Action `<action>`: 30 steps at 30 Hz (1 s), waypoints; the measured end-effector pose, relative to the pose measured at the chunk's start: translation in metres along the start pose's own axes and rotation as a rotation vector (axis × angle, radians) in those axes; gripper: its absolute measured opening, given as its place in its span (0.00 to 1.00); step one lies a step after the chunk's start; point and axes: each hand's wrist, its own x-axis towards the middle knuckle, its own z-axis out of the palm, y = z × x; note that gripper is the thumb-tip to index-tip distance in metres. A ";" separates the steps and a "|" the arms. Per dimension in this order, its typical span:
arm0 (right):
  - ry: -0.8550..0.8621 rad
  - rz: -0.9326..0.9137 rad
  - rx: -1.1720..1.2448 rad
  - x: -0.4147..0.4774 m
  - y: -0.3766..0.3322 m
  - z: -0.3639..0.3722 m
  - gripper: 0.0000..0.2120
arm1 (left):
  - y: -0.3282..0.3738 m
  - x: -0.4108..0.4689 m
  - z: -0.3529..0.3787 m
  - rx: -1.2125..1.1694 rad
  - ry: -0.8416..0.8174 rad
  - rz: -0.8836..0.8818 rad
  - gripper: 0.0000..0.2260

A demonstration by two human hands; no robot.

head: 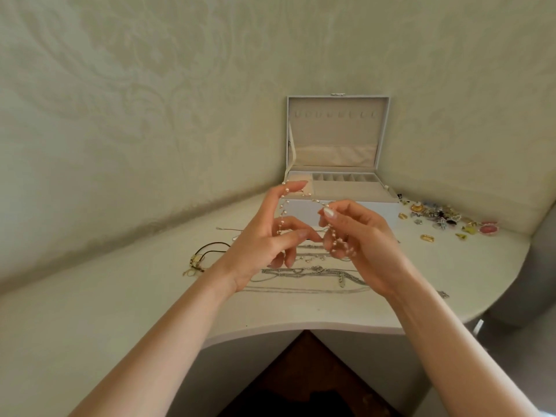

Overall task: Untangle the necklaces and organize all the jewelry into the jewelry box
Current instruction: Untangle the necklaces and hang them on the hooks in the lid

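Necklace (315, 201), pearl: held in the air between both hands, in front of the open box (337, 99). Right hand (358, 239) pinches it, thumb to forefinger, with slack bunched in curled fingers. Left hand (270, 236): strand draped over the raised forefinger; thumb and middle finger appear to nip it lower. Chains (307, 273) lie on the table (120, 296) beneath.

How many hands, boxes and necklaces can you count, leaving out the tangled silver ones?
Hands: 2 (left hand, right hand)
Jewelry box: 1
Pearl necklace: 1
Dark cord necklace: 1
Total: 5
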 end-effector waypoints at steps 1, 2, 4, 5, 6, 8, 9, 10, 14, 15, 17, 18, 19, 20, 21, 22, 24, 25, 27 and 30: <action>0.005 0.001 -0.029 -0.001 0.000 0.000 0.05 | 0.000 0.000 0.000 0.012 -0.011 0.002 0.26; 0.017 0.001 -0.070 -0.002 0.000 0.000 0.05 | 0.000 0.000 0.000 0.025 -0.023 0.006 0.26; 0.058 -0.017 -0.182 -0.002 0.001 -0.002 0.04 | -0.001 0.001 -0.002 0.074 -0.032 0.016 0.25; 0.075 -0.030 -0.228 -0.002 0.001 -0.002 0.05 | -0.003 0.001 -0.004 0.104 -0.025 0.024 0.24; 0.084 -0.040 -0.254 -0.003 0.001 -0.003 0.05 | -0.003 0.001 -0.005 0.126 -0.006 0.035 0.22; 0.077 -0.047 -0.230 -0.004 -0.001 -0.007 0.07 | -0.005 0.000 -0.007 0.121 0.057 0.054 0.16; 0.068 -0.043 -0.199 -0.005 -0.001 -0.009 0.08 | -0.005 -0.001 -0.008 0.086 0.100 0.066 0.12; 0.061 -0.034 -0.183 -0.006 -0.002 -0.012 0.09 | -0.005 -0.002 -0.009 0.030 0.151 0.078 0.08; 0.080 -0.037 -0.286 -0.012 -0.004 -0.026 0.10 | -0.006 -0.003 -0.022 -0.240 0.361 0.072 0.08; 0.094 -0.047 -0.322 -0.014 -0.004 -0.029 0.10 | -0.006 -0.004 -0.024 -0.256 0.370 0.062 0.08; 0.125 -0.051 -0.375 -0.020 -0.006 -0.035 0.11 | -0.008 -0.007 -0.026 -0.196 0.351 0.034 0.08; 0.135 -0.045 -0.399 -0.023 -0.007 -0.037 0.11 | -0.010 -0.010 -0.026 -0.149 0.344 0.013 0.07; 0.136 -0.037 -0.425 -0.026 -0.007 -0.040 0.11 | -0.013 -0.013 -0.026 -0.102 0.346 -0.009 0.06; 0.130 -0.026 -0.453 -0.030 -0.008 -0.043 0.11 | -0.016 -0.016 -0.027 -0.055 0.355 -0.032 0.05; 0.126 -0.013 -0.484 -0.034 -0.008 -0.045 0.11 | -0.019 -0.019 -0.030 -0.007 0.360 -0.052 0.04; 0.124 -0.002 -0.520 -0.038 -0.008 -0.047 0.11 | -0.022 -0.022 -0.032 0.042 0.351 -0.072 0.03; 0.121 -0.004 -0.619 -0.045 -0.008 -0.051 0.11 | -0.026 -0.029 -0.037 0.127 0.282 -0.114 0.01; 0.113 -0.008 -0.678 -0.047 -0.008 -0.052 0.11 | -0.028 -0.031 -0.039 0.176 0.240 -0.132 0.03; 0.085 0.009 -0.784 -0.051 -0.008 -0.055 0.11 | -0.031 -0.036 -0.039 0.304 0.170 -0.166 0.06; 0.042 0.074 -0.899 -0.053 -0.003 -0.061 0.14 | -0.034 -0.040 -0.037 0.498 0.061 -0.213 0.09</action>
